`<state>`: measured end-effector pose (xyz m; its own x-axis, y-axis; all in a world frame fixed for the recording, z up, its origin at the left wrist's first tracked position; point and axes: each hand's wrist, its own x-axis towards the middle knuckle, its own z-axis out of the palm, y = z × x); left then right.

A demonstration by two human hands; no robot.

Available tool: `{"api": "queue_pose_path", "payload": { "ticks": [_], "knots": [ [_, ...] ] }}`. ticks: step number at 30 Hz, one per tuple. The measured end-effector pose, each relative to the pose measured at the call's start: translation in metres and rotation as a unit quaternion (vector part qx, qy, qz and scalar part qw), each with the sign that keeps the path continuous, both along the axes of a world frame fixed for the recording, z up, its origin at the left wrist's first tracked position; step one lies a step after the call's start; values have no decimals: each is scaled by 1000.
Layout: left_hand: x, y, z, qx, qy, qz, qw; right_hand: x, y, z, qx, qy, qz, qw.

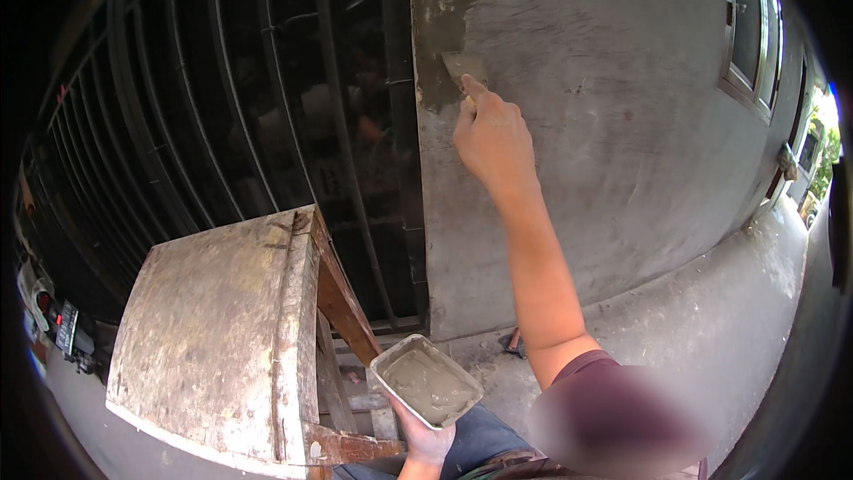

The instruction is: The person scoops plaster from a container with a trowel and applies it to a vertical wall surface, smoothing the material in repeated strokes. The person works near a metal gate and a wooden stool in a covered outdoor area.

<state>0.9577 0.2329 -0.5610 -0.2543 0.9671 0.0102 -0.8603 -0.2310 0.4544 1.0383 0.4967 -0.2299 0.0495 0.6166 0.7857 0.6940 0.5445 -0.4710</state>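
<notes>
My right hand (494, 129) reaches up to the grey wall (604, 151), closed round a putty knife (464, 65) with the index finger stretched along it. The blade lies against the wall at the lower part of a darker, wet-looking patch of plaster (440, 0) by the wall's left edge. Low in front of my body, my left hand (425, 436) holds a rectangular tub (382, 373) from below and its near side. Grey wet mortar (431, 387) fills much of the tub. Most of the knife's handle is hidden in my right hand.
A worn wooden table (204, 329) stands close on my left, its leg beside the tub. Behind it runs a dark metal-barred gate (267, 80). A window (751, 36) sits in the wall at far right. A motorbike (71, 333) is at far left.
</notes>
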Motion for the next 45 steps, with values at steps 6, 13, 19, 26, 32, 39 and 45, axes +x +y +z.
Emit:
{"api": "queue_pose_path", "payload": {
  "ticks": [6, 13, 19, 26, 32, 39, 45],
  "knots": [
    [1, 9, -1, 18, 23, -6, 1000, 6, -11, -18, -110, -70, -8, 991],
    [1, 7, 3, 20, 1, -31, 999, 26, -28, -45, -99, -42, 23, 994],
    [-3, 7, -2, 40, 2, -21, 999, -10, -37, 55, 85, 50, 54, 994],
    [-9, 7, -6, 37, -5, -29, 999, -34, 43, 61, 204, 29, 31, 978],
    [-9, 3, 18, 48, 49, -35, 997, -42, 75, 59, 212, 21, 29, 977],
    [3, 7, 2, 57, 41, -42, 997, -40, 93, 29, 161, 4, 45, 986],
    [4, -3, 3, 60, 30, -70, 995, -18, 35, -8, 51, -20, 54, 997]
  ]
}}
